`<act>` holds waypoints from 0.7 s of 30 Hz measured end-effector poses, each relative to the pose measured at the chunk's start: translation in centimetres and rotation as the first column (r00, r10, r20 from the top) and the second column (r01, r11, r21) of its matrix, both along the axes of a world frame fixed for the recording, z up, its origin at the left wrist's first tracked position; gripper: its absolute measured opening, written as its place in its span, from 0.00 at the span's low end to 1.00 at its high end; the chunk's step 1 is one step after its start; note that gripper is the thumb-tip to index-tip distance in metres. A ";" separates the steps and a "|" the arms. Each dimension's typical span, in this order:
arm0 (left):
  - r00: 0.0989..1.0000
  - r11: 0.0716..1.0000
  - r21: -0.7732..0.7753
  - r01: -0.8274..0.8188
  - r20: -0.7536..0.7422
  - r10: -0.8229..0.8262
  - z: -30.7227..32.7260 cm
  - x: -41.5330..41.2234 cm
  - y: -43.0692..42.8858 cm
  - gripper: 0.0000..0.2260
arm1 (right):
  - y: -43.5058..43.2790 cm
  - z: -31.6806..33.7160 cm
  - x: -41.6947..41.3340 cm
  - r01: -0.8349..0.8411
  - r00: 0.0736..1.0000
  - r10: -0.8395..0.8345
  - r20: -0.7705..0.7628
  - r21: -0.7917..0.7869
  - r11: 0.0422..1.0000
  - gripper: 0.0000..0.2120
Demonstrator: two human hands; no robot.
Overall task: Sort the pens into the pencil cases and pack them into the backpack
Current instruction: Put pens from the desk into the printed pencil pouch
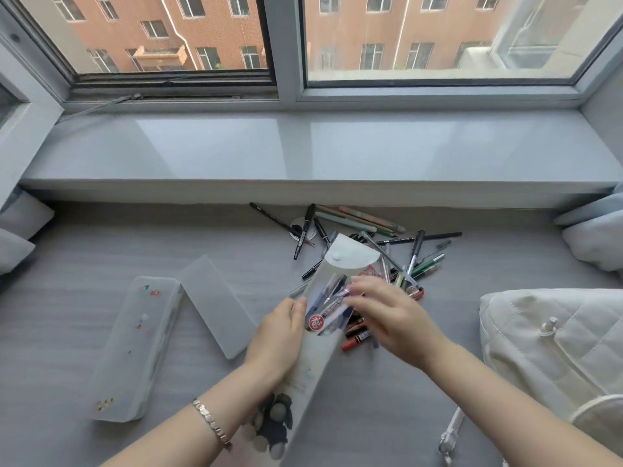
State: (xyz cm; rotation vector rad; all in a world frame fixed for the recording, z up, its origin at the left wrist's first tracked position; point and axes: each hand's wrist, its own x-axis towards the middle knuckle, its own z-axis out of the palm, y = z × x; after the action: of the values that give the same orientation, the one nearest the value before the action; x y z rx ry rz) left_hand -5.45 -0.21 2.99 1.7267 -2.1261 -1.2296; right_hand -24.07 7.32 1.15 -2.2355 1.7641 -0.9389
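Note:
My left hand [276,338] grips a white pouch-style pencil case [333,267] by its side, its round flap open and pointing away from me. Several pens with dark caps [328,303] stick out of its mouth. My right hand [387,315] hovers over the mouth, blurred, with its fingers on those pens. A loose pile of pens and markers [364,230] lies on the grey surface beyond the case. Red and orange markers [357,337] lie under my right hand. A white quilted backpack [556,348] rests at the right.
A frosted hard pencil case [135,345] with small stickers lies at the left. Next to it lies a plain frosted case [215,301]. A grey window ledge [303,153] runs along the back. Pillows [593,237] sit at both far sides.

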 end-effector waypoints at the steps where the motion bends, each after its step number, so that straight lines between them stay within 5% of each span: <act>1: 1.000 1.000 -0.007 -0.015 0.006 0.015 0.0 0.0 -0.3 0.18 | -0.4 0.0 -0.9 0.153 0.985 -0.152 0.076 -0.006 0.988 0.10; 3: 1.000 0.999 -0.018 -0.030 0.005 0.030 0.0 -0.2 -0.8 0.18 | -1.6 -0.1 -3.0 0.493 0.843 -0.508 0.179 0.125 0.861 0.09; 5: 0.999 0.999 -0.022 -0.037 -0.012 0.037 -0.2 -0.4 -1.2 0.19 | -2.8 -0.6 -4.9 0.646 0.698 -0.712 0.072 0.367 0.670 0.12; 7: 0.999 0.999 -0.021 -0.042 -0.013 0.041 -0.2 -0.8 -1.5 0.19 | -4.0 -0.7 -5.9 0.647 0.677 -0.732 -0.078 0.537 0.541 0.17; 11: 0.999 0.999 -0.029 -0.043 -0.017 0.043 -0.1 -1.4 -1.7 0.18 | -5.9 -0.7 -5.6 0.673 0.656 -0.707 -0.264 0.628 0.391 0.16; 16: 0.998 0.998 -0.043 -0.052 -0.035 0.050 0.0 -1.4 -1.5 0.19 | -6.5 -0.7 -5.5 0.638 0.582 -0.802 -0.136 0.688 0.346 0.10; 21: 0.998 0.998 -0.037 -0.057 -0.025 0.056 0.0 -0.6 -1.4 0.19 | -4.7 -0.2 -5.5 0.585 0.570 -0.816 0.096 0.651 0.485 0.08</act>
State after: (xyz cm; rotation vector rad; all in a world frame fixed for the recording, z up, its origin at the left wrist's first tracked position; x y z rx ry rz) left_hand -6.00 -1.59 2.97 1.7348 -2.0589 -1.1816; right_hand -29.61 2.65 0.98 -0.7973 2.3766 -0.7362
